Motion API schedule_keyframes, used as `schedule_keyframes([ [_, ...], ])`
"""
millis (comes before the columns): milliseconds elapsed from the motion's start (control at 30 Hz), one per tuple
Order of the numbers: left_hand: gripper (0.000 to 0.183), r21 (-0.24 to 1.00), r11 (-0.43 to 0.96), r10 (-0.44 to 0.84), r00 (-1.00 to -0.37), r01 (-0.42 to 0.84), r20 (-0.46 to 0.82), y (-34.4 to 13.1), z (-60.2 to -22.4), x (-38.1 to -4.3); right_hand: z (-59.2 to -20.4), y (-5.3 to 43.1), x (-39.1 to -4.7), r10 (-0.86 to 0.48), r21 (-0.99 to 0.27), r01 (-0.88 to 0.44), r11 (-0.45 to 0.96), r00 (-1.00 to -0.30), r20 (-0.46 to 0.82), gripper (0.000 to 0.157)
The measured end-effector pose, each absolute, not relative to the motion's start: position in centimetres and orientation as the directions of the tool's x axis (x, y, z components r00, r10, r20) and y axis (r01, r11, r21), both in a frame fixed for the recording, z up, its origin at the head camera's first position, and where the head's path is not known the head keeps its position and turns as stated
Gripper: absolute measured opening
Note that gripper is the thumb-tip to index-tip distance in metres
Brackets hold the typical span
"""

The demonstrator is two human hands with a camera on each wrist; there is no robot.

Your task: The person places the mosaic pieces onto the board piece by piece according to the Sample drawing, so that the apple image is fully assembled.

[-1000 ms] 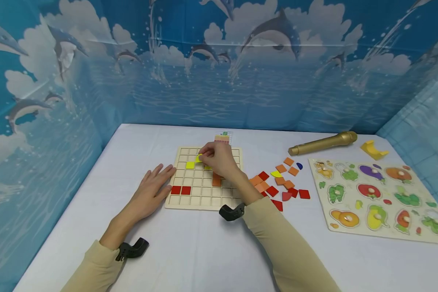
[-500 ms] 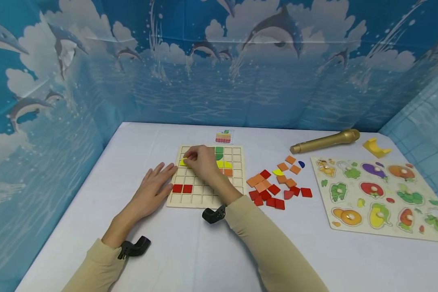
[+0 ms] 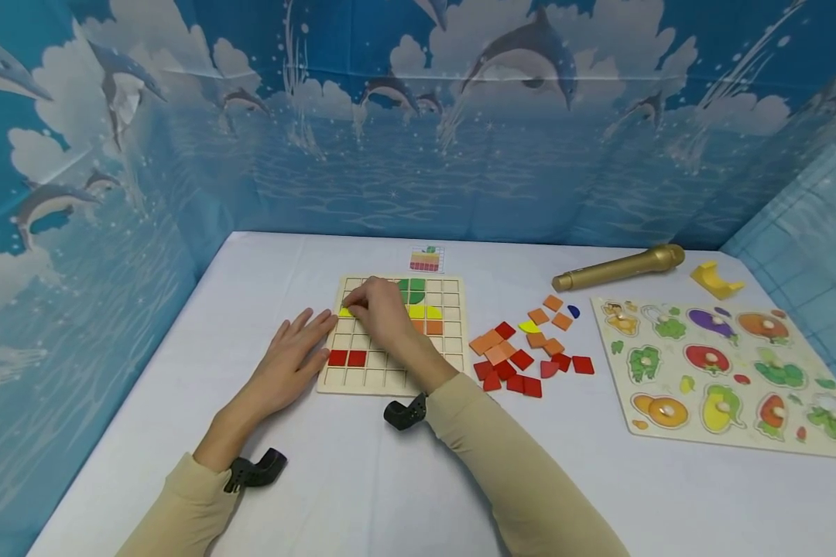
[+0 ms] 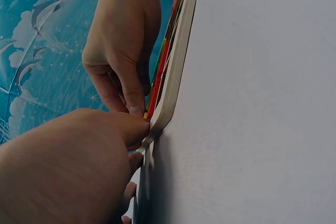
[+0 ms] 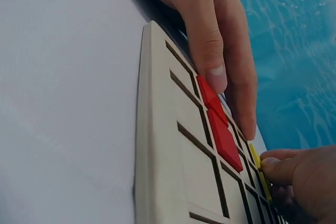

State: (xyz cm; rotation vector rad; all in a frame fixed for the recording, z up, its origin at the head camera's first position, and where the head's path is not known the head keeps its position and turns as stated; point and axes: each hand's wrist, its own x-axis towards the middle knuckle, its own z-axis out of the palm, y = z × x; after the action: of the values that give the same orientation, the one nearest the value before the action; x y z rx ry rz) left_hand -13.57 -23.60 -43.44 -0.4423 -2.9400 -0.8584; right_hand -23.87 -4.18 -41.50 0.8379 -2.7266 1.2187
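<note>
A light wooden grid board (image 3: 395,379) lies on the white table. At the left end of its yellow row, my right hand (image 3: 386,313) pinches a yellow tile (image 5: 255,157) low over the board with thumb and fingertips. Most of that row is hidden under the hand. My left hand (image 3: 289,363) rests at the board's left edge, fingers extended, its thumb tip by one of two red tiles (image 3: 357,358). Green tiles (image 3: 416,296), more yellow tiles (image 3: 426,312) and orange tiles (image 3: 433,328) sit in the grid right of my right hand.
Loose red and orange tiles (image 3: 522,360) lie scattered right of the board, with a yellow piece (image 3: 529,327) and a dark blue piece (image 3: 573,312). Behind the board is a small pattern card (image 3: 426,260). Farther right are a gold microphone (image 3: 620,268), a yellow curved block (image 3: 716,281) and a vegetable puzzle board (image 3: 669,348).
My right hand has moved left along the yellow row with the yellow tile to its left end, uncovering the green tiles and the card. My left hand has stayed at the board's edge.
</note>
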Motion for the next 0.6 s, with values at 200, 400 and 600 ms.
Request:
schedule_keyframes([
  [200,0.056,0.522,0.803,0.26,-0.957,0.288,0.128,-23.5,-43.3,-13.4,-41.6,-4.2,-23.7,-0.464,-0.648,-0.509,0.567,-0.847,0.26,0.015],
  [400,0.056,0.524,0.802,0.26,-0.958,0.286,0.124,-23.3,-43.2,-13.4,-40.9,-3.3,-23.2,-0.425,-0.67,-0.478,0.567,-0.867,0.259,0.019],
  [600,0.057,0.513,0.813,0.254,-0.961,0.276,0.114,-23.4,-43.1,-13.4,-39.8,-1.1,-22.9,-0.426,-0.71,-0.462,0.531,-0.87,0.248,0.02],
])
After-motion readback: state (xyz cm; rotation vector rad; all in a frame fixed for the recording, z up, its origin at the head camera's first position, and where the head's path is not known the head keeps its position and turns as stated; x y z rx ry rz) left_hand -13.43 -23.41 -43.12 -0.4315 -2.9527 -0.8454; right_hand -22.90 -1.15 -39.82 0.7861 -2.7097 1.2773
